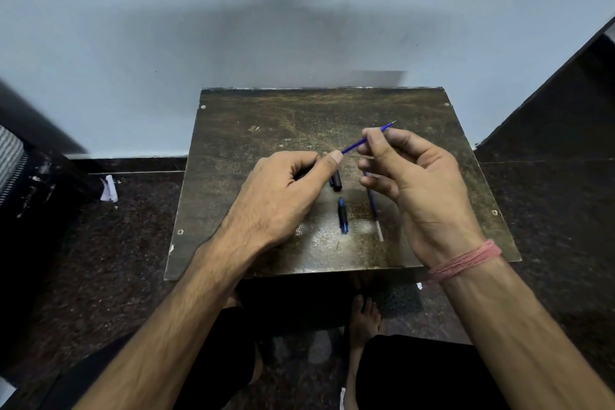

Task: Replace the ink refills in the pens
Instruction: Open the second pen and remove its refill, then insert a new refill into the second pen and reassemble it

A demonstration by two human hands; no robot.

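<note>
My right hand [412,186] pinches a thin blue ink refill [355,144] between thumb and forefinger, its metal tip pointing up and to the right. My left hand [283,190] is closed around a dark pen barrel [301,174], mostly hidden in the fist; the refill's lower end meets the left thumb tip. On the worn wooden board [266,116] lie a black pen piece [336,180], a blue pen piece [342,216] and a second refill [375,213], partly under my right hand.
The board rests low against a pale wall [233,27]. Dark speckled floor [109,243] surrounds it, with a scrap of white paper [109,189] at the left. My knees and a bare foot [364,316] are below the board's near edge.
</note>
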